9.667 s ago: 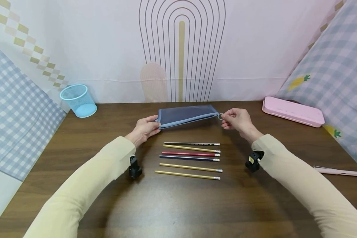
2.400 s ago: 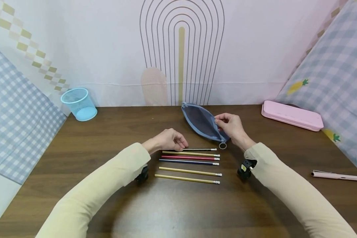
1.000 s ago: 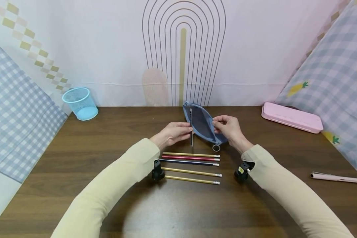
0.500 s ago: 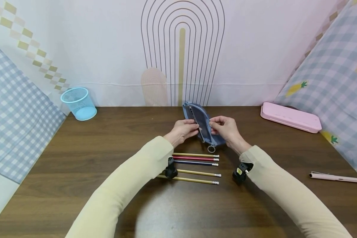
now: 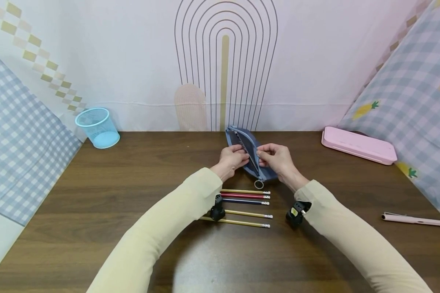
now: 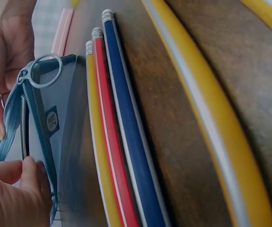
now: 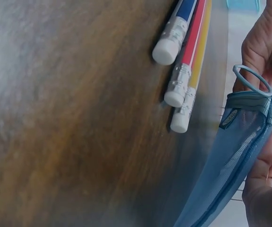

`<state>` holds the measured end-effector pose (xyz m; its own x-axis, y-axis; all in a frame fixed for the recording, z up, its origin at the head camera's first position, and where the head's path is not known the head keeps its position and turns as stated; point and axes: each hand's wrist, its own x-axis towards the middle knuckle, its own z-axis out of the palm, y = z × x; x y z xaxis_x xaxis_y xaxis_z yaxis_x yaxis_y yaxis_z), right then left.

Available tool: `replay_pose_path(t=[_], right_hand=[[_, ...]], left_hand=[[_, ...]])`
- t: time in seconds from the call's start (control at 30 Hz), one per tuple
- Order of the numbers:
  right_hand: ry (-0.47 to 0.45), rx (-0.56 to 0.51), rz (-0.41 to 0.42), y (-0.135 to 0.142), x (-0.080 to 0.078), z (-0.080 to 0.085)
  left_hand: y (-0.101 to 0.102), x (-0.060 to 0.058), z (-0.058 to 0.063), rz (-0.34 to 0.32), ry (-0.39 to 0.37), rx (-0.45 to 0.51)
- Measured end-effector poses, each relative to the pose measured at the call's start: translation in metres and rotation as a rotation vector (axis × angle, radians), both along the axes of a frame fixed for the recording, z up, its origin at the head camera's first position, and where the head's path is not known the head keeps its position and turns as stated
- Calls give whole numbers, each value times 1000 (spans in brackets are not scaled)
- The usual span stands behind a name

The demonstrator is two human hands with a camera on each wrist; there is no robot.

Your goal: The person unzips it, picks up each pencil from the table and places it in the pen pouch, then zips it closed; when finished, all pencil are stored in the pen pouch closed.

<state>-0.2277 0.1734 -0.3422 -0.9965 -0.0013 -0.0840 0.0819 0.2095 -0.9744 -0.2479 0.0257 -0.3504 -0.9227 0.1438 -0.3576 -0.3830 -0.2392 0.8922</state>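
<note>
My left hand point(image 5: 232, 160) pinches a black pencil point(image 5: 241, 141) between thumb and fingers, at the unzipped mouth of a blue mesh pencil pouch point(image 5: 268, 174). The pencil lies slantwise along the opening, inside its edges; in the left wrist view its dark shaft point(image 6: 25, 127) runs between the two zipper sides. My right hand point(image 5: 276, 159) pinches the pouch's right edge and holds the mouth apart. A round zipper ring point(image 7: 249, 74) hangs at the near end. In front lie a gold pencil point(image 5: 245, 191), a red pencil point(image 5: 245, 196) and a navy pencil point(image 5: 246, 202), side by side.
Nearer me lie two more gold pencils, one point(image 5: 248, 213) above the other point(image 5: 243, 223), partly under my left wrist camera. A light blue mesh cup point(image 5: 106, 139) stands back left. At the right are a pink case point(image 5: 359, 145) and a pale pink pen point(image 5: 418, 220).
The left hand picked up the black pencil from the row, turned it and brought it right into the pouch mouth. The pouch was unzipped and turned; the right hand moved from ring to edge.
</note>
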Motion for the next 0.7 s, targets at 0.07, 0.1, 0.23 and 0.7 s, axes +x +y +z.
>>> replay_pose_path(t=[0.07,0.1,0.23,0.7], right_hand=[[4,0,-3,1,-1,0],[6,-1,-6,1,-1,0],[14,-13,-18,5,-2,-1],[-1,-41,-32,16,1,0]], left_hand=[[1,0,0,-9,15,16],[1,1,0,-19,21,31],[-2,5,1,-70,17,78],[-79,15,-2,-761,127,-249]])
